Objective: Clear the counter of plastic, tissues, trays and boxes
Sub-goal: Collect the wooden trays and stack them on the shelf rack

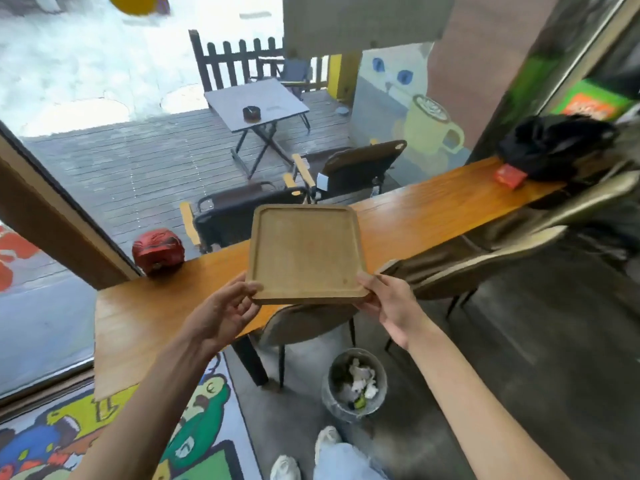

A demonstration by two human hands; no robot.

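Note:
An empty square wooden tray [304,251] is lifted above the long wooden counter [415,216], tilted slightly toward me. My left hand [225,308] holds its near left corner, thumb on the rim and fingers curled beneath. My right hand [389,301] grips the near right corner the same way. A small red box [509,176] lies on the counter's far right end, beside a black bag [554,147].
A red helmet-like object [157,250] sits on the counter's left part by the window. Padded chairs [485,258] are pushed under the counter. A metal bin [353,382] with crumpled tissues stands on the floor below. A colourful rug [104,441] lies at the lower left.

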